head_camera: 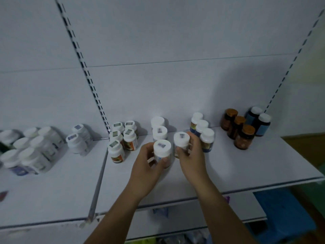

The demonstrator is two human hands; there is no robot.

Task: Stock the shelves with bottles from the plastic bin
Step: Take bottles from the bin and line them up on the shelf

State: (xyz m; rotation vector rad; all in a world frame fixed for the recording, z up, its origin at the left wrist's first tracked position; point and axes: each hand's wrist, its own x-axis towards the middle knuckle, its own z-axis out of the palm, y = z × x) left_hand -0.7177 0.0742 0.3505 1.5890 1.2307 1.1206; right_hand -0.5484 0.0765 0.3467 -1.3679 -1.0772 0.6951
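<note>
On the white shelf (237,166), my left hand (146,171) grips a white-capped bottle (162,148) that stands at the front of a row of like bottles (159,132). My right hand (190,154) grips a second white-capped bottle (181,140) just to the right of it. Both bottles are upright, and whether they touch the shelf I cannot tell. A blue plastic bin (284,210) shows below the shelf at the lower right.
Orange-labelled bottles (121,140) stand left of my hands, and yellow-and-blue-labelled ones (202,131) to the right. Amber bottles (237,129) and dark blue-labelled ones (258,120) fill the far right. More white bottles (31,148) crowd the left shelf bay. A lower shelf (193,215) juts out beneath.
</note>
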